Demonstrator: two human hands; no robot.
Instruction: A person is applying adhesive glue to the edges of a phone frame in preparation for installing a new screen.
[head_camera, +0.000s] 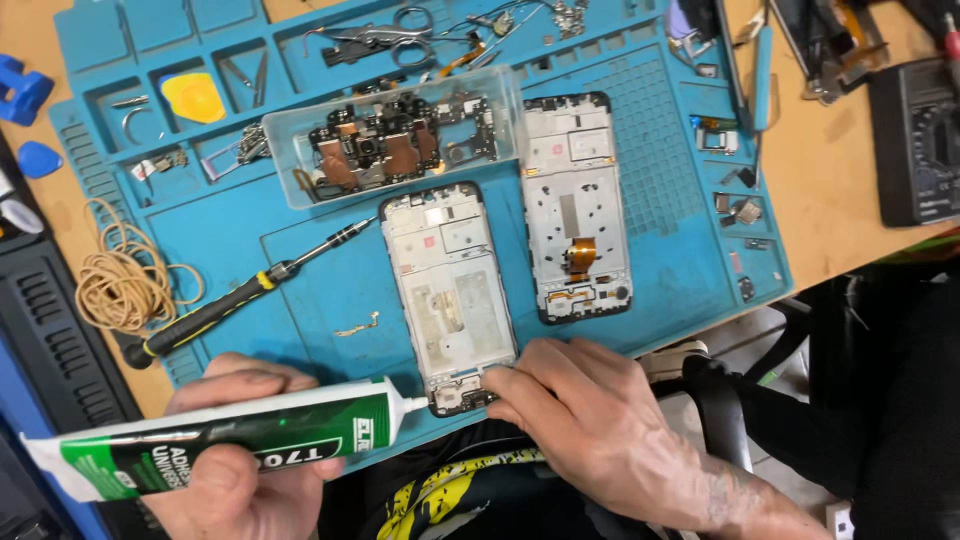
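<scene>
My left hand (235, 455) is clenched around the green-and-white adhesive tube (210, 440) at seven o'clock, nozzle nearly touching the near phone frame (452, 295) at centre — no glue bead visible yet, I judge. My right hand (590, 415) presses flat on the frame's bottom edge, grasping nothing.

This is looking like a phone repair workshop. A blue repair mat (300, 250) with moulded compartments is covering most of the wooden desk (840, 190), and two opened phone frames (455, 295) are lying on it at centre frame. A clear tray of circuit boards (400, 140) is sitting just above them, a precision screwdriver (230, 300) is lying at left, tweezers and scissors (400, 40) are resting along the top, and a multimeter (915, 140) is sitting at the right edge.
</scene>
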